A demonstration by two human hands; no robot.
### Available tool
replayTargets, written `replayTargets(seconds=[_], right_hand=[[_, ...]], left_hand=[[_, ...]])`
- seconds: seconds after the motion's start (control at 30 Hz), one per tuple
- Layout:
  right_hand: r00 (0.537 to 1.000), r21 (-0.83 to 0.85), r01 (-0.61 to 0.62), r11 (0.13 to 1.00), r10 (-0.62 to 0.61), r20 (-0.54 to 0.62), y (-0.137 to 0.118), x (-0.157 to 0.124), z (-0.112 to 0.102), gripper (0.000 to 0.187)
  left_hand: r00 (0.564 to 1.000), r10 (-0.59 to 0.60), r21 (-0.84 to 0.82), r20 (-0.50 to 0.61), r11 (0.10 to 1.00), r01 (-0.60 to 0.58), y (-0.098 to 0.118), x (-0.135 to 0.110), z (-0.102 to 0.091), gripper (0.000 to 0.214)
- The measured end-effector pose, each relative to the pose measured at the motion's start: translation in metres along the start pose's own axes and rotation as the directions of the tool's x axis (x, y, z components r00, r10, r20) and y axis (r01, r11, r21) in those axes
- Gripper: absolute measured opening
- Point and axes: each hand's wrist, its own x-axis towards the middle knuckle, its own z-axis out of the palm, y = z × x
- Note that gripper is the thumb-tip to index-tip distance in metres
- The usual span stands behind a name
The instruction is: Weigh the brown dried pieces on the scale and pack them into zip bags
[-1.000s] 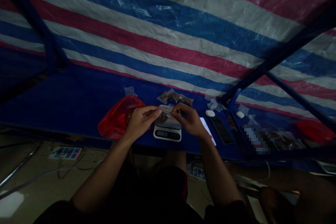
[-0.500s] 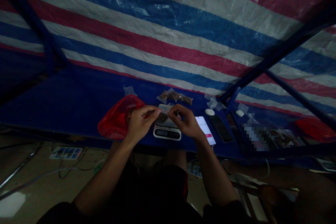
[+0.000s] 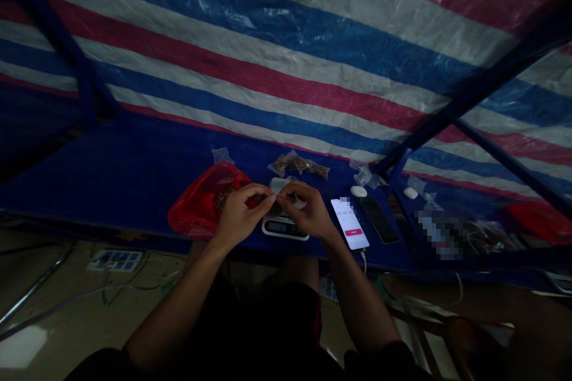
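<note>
Both my hands meet over a small white digital scale (image 3: 282,227) on the blue table. My left hand (image 3: 239,214) and my right hand (image 3: 305,211) each pinch the top edge of a small clear plastic bag (image 3: 277,202) with dark bits inside, held just above the scale. The fingers of the two hands are close together on the bag's strip. A red plastic bag (image 3: 201,205) with brownish contents lies just left of my left hand.
Several filled clear bags (image 3: 298,164) lie behind the scale. A lit phone (image 3: 349,231) and a dark phone (image 3: 379,220) lie to the right, with small white objects (image 3: 358,191) and empty bags. Blue frame bars (image 3: 451,113) cross right. A striped tarp hangs behind.
My right hand has slid left along the bag's top toward my left hand, uncovering the lit phone. Both hands sank slightly toward the scale.
</note>
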Motion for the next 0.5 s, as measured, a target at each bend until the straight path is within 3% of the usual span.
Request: replayTargets(seconds=[0.23,0.33,0.43,0.5], right_hand=[[0.998,0.007,-0.059,0.998,0.059,0.019,0.008,0.000,-0.005,0.030],[0.996,-0.054,-0.062,0.997,0.065,0.062,0.016,0.010,-0.010,0.030],[0.999,-0.186,-0.030,0.982,0.025,-0.027,0.028,0.033,-0.019,0.023],[0.993,-0.255,-0.024,0.967,-0.007,-0.120,0.033,0.052,-0.024,0.020]], left_hand=[[1.000,-0.008,0.041,0.014,0.999,0.008,-0.003,-0.001,-0.019,0.022],[0.997,0.001,0.224,-0.083,0.974,0.018,0.001,-0.006,-0.039,0.026],[0.958,0.004,0.538,-0.285,0.828,0.157,0.003,-0.016,-0.080,0.037],[0.927,-0.111,0.670,-0.358,0.661,0.338,-0.002,-0.023,-0.112,0.056]])
